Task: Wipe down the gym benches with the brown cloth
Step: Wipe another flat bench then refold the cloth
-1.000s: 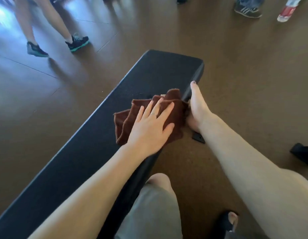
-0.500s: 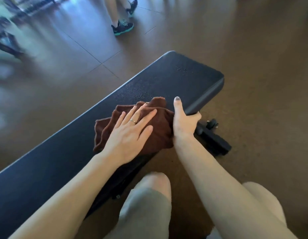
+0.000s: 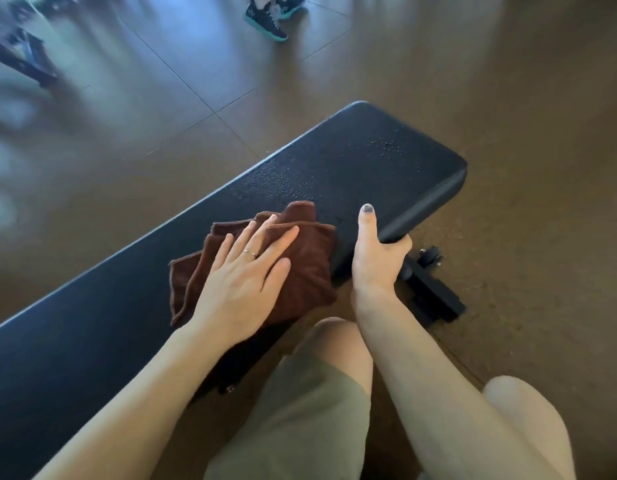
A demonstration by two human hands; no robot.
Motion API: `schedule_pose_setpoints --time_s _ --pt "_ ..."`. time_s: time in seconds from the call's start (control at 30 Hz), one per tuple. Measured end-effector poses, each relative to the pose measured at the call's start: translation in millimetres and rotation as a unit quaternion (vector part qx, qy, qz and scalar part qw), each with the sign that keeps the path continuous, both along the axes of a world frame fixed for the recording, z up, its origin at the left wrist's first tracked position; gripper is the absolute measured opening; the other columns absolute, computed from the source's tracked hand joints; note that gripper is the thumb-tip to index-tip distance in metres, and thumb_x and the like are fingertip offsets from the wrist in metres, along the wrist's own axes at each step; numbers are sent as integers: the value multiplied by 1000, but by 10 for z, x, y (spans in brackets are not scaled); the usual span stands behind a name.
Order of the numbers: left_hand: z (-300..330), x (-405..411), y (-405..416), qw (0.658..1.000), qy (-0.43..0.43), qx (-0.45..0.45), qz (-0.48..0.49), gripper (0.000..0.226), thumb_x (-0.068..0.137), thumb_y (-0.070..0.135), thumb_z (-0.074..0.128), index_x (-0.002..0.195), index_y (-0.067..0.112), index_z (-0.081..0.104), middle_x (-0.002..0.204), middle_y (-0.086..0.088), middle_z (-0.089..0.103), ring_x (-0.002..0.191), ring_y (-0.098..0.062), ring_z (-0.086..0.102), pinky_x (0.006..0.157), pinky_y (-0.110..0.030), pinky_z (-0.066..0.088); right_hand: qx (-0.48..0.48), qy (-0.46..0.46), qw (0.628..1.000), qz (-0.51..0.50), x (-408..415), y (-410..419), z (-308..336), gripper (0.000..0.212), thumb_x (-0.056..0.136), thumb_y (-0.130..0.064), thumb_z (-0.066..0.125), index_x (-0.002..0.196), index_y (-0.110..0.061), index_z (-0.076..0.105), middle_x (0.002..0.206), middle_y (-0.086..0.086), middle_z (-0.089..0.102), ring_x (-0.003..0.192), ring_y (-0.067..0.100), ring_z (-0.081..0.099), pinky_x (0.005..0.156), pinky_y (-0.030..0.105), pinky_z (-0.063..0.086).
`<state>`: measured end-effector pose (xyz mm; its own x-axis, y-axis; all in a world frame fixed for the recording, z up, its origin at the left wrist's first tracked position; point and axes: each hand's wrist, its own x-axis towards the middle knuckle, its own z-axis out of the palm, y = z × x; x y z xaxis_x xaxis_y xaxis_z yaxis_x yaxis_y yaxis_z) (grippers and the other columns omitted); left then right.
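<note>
A long black padded gym bench (image 3: 386, 161) runs from the lower left to the upper right. Small droplets dot its far end. A folded brown cloth (image 3: 307, 268) lies on the pad near its near edge. My left hand (image 3: 244, 285) presses flat on the cloth with straight fingers, a ring on one finger. My right hand (image 3: 376, 258) grips the bench's near edge just right of the cloth, thumb on top and fingers curled underneath.
The bench's black foot with a small wheel (image 3: 431, 289) sticks out on the floor under my right hand. Another person's dark shoes with teal soles (image 3: 272, 19) stand at the top. Blurred dark equipment (image 3: 16, 53) sits at the upper left. My knees are below the bench.
My right hand has shifted from lying along the bench's side to gripping its edge. The view has swung left and nearer; my left hand stays flat on the cloth.
</note>
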<state>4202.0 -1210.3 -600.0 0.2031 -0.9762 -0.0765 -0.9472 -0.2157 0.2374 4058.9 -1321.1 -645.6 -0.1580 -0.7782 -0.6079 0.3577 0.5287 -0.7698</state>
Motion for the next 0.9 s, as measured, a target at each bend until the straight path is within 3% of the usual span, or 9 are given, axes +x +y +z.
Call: schedule_pose_setpoints --time_s 0.2,0.3,0.43,0.5,0.6,0.67,0.77,0.9 --pt "-20 409 -955 998 -5 29 48 51 110 50 15 161 49 15 173 12 6 160 -15 -1 130 -44 -5 17 20 1000 -4 23 -4 45 93 88 -59 75 160 -29 25 152 -2 49 135 24 53 116 50 45" --pt "-4 298 -601 999 -21 49 12 57 106 58 8 163 47 8 173 12 -5 160 -15 -10 129 -42 -10 21 9 999 -31 67 7 49 94 85 -61 76 160 -31 27 150 -2 51 133 25 56 113 51 48" --pt "15 267 -128 996 -34 41 -65 68 98 66 -3 162 48 9 171 16 -7 159 -13 -11 127 -39 -14 12 -10 996 -90 177 20 65 81 91 -54 73 158 -30 33 135 -7 56 118 19 62 97 39 56" --pt "-9 379 -333 994 -29 27 -99 65 100 64 2 161 48 15 172 15 1 160 -15 -4 129 -41 -9 6 -17 992 -123 232 17 64 74 92 -50 73 154 -29 38 130 -6 62 113 20 66 89 35 58" --pt "-60 598 -922 993 -28 -4 -111 54 107 56 16 160 49 22 172 12 12 160 -16 6 130 -45 2 -2 -23 990 -138 265 -13 49 66 91 -47 75 147 -30 45 128 -2 67 108 21 72 93 44 61" --pt "-78 749 -1288 996 -24 -10 -82 50 109 54 21 158 51 23 171 11 18 158 -21 15 128 -47 13 -2 -11 992 -130 258 -17 50 64 93 -47 74 148 -30 44 128 -3 67 107 20 71 95 44 60" --pt "-60 922 -1502 1000 21 12 -5 49 107 59 23 156 56 23 166 4 30 146 -29 38 114 -49 37 2 1 993 -122 260 2 67 65 94 -48 72 150 -31 43 130 -4 65 109 21 69 98 46 59" --pt "23 1198 -1172 996 43 30 68 48 106 58 24 153 51 29 153 -3 48 135 -34 51 104 -47 41 4 3 992 -122 276 33 99 65 91 -52 72 147 -33 45 130 -4 65 111 23 68 98 49 59"
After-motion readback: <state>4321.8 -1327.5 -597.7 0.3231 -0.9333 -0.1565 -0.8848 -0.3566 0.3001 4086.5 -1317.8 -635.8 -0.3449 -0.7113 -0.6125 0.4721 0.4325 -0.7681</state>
